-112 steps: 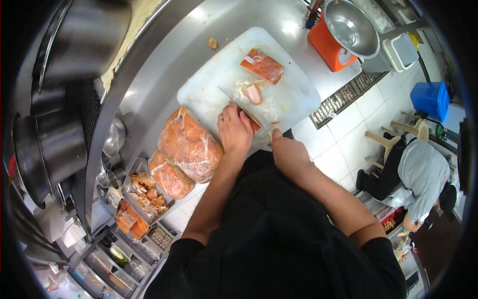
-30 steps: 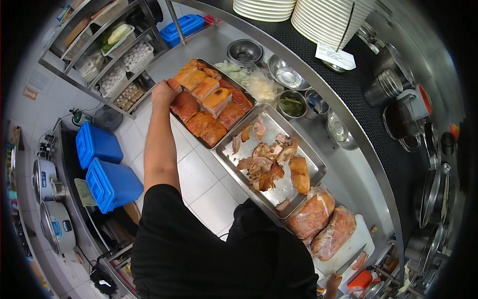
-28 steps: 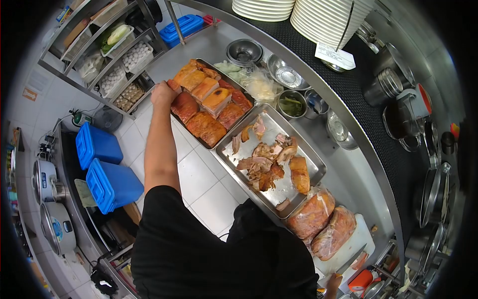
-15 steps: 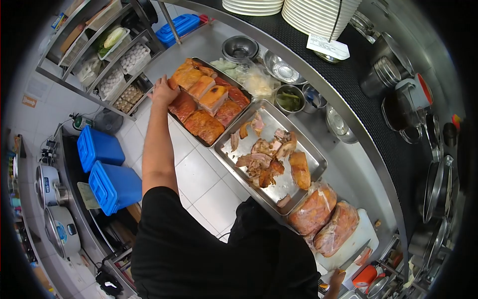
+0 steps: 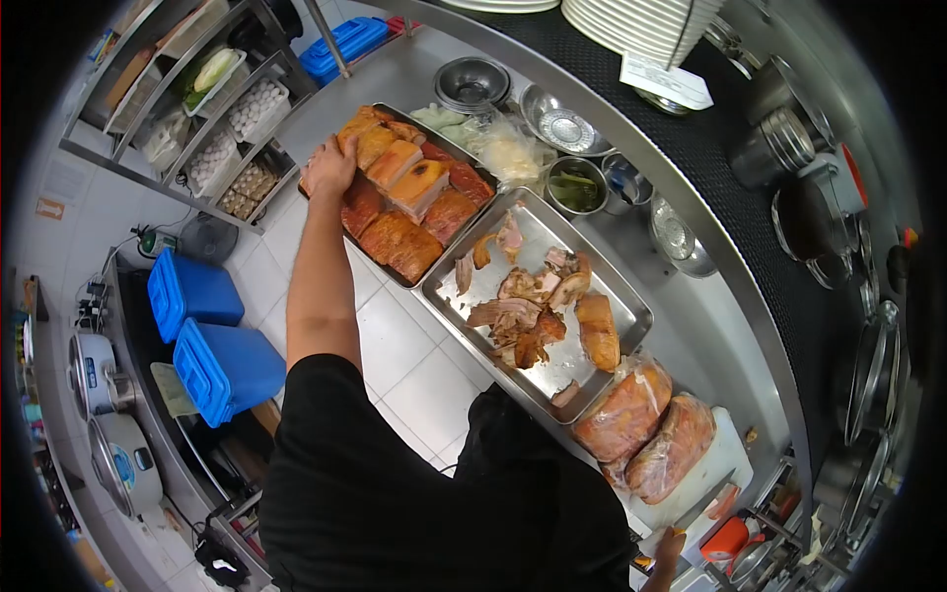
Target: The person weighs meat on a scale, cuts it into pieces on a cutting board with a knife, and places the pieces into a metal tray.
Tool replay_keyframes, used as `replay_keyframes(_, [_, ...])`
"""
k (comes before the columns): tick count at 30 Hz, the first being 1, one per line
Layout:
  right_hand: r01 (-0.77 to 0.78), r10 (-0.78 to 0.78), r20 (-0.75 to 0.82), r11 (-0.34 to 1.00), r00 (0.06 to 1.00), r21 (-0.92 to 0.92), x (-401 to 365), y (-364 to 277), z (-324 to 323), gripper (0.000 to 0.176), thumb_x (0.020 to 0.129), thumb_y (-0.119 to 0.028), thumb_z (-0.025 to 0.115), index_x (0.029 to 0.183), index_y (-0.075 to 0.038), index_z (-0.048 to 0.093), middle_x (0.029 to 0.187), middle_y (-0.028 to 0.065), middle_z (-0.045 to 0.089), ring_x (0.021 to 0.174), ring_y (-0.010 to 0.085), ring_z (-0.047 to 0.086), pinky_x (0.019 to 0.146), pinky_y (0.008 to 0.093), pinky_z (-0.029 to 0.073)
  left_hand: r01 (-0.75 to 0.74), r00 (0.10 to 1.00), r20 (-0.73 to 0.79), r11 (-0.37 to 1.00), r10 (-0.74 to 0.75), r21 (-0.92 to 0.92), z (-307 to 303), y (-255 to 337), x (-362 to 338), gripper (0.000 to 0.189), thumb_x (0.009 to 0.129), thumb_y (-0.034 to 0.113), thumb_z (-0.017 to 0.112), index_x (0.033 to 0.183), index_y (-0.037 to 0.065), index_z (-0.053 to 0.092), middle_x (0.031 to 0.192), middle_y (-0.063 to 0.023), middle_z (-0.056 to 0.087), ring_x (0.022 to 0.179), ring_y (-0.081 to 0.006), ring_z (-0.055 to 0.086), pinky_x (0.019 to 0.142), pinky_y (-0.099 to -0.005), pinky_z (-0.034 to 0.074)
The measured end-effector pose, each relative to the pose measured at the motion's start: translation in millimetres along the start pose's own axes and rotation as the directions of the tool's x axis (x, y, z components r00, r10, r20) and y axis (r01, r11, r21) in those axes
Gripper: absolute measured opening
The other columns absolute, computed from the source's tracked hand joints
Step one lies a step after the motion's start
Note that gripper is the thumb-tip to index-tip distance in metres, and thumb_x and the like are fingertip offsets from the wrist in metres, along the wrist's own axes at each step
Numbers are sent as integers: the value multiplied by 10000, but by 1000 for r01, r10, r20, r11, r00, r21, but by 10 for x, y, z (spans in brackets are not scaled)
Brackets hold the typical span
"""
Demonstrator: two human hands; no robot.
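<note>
My left hand reaches over the left end of a dark-rimmed tray packed with browned slabs of roast pork. Its fingers are curled against a piece of pork there, and the palm hides most of that piece. At the lower right, my right hand holds a knife low over a white cutting board. A small cut piece of meat lies by the blade. Between the hands, a steel tray carries shredded meat and one larger browned slab.
Two plastic-wrapped meat bundles rest partly on the board. Steel bowls and a pot of green vegetables line the counter's back. A raised shelf with stacked plates overhangs it. Blue bins stand at left.
My left hand has shifted slightly right and inward over the pork, its fingers drawn closer together. My right hand stays with the knife. The view has tilted a little.
</note>
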State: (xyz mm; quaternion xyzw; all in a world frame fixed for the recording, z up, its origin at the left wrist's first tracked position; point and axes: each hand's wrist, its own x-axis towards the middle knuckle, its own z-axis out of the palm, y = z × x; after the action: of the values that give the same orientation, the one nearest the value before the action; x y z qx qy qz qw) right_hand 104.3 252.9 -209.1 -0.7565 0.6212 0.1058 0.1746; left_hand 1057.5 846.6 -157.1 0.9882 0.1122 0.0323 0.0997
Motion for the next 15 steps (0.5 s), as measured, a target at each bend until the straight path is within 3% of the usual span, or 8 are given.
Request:
replay_keyframes(5, [9,-9,3,997,1000,-82,151,234,80,489,984,-288,627,1116,173,532,1095,380,634,1001,531,629,900,567,501,-2,1000,-23,999,1,-54,-4,14,1,687,1042,636,363,1505,150,511,1473,-212,566,1384,-398,527,1136,-582,359])
replay_keyframes(8, [-20,20,1,1000,1000,-7,126,155,61,486,985,-286,631,1110,174,536,1078,373,637,982,511,636,891,557,507,-3,1000,-17,997,2,-80,54,-29,69,675,1044,620,372,1505,148,513,1466,-224,565,1385,-407,522,1128,-584,377])
replay_keyframes(11, [-50,50,8,999,999,17,227,309,105,476,986,-280,636,1108,170,543,1064,361,646,971,495,642,887,552,510,-65,997,37,990,70,-126,54,-179,163,667,1048,588,404,1523,130,495,1488,-237,548,1386,-412,518,1141,-528,402])
replay_keyframes(14, [-14,13,-18,1000,1000,-5,172,250,79,459,984,-273,640,1104,160,548,1063,355,649,967,493,641,880,554,507,-256,966,-35,937,255,-236,307,-582,620,732,1015,564,497,1553,71,450,1514,-258,518,1398,-400,509,1171,-454,401])
replay_keyframes(15, [-4,4,-13,1000,1000,-19,143,204,65,454,982,-272,643,1102,156,550,1059,353,649,967,492,641,876,554,506,-247,966,-3,925,257,-288,255,-590,587,784,977,556,558,1564,52,427,1524,-261,508,1410,-394,499,1179,-443,394])
